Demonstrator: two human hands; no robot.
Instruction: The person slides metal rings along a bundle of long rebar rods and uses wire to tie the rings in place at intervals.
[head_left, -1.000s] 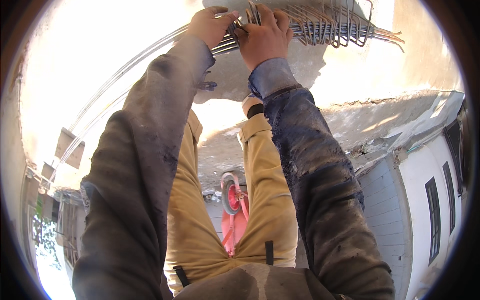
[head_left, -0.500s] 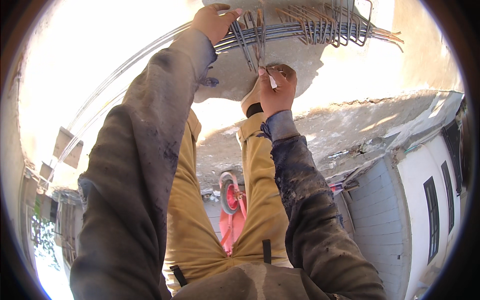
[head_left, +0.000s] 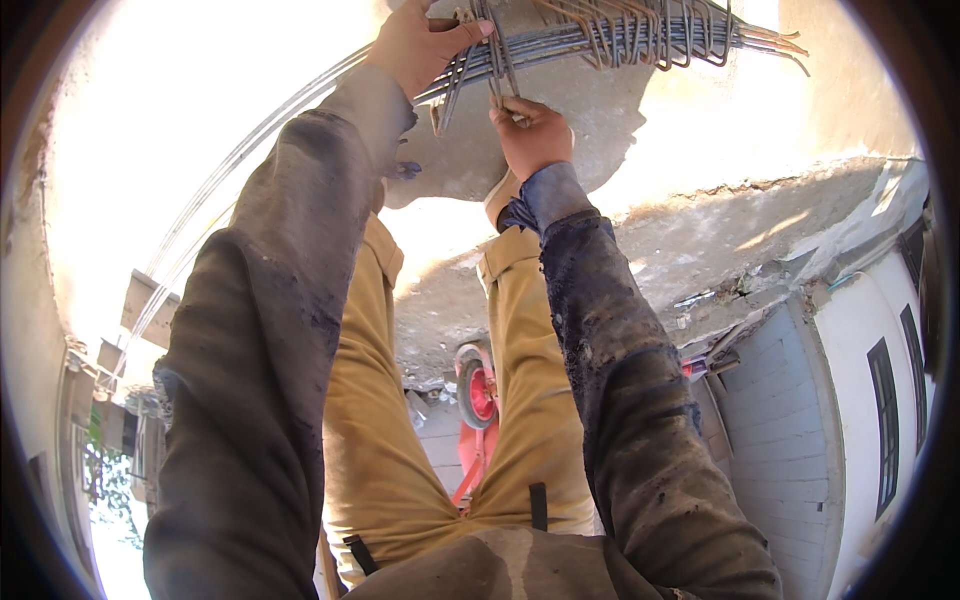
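Observation:
Near the top edge, my left hand (head_left: 412,48) reaches over a bundle of long steel rods (head_left: 570,48). Its thumb presses on a bent steel stirrup (head_left: 503,55) around the rods, while its other fingers are partly hidden. Below the bundle, my right hand (head_left: 537,137) is closed, its thumb and forefinger pinching the stirrup's lower end. Another stirrup (head_left: 448,100) hangs tilted between my hands, just left of the one I grip. Several more bent stirrups (head_left: 640,35) sit crowded on the rods to the right.
The rods curve away left over a sunlit concrete surface (head_left: 800,110). My shoe (head_left: 500,200) stands close below my right hand. Beyond the concrete edge (head_left: 640,240), a red wheelbarrow (head_left: 478,395) shows lower down between my legs. A white wall with dark windows (head_left: 880,400) is at the right.
My right hand has moved up and slightly left to the stirrup's lower end. The stirrups near my left hand have shifted left and spread apart. The view has tilted slightly.

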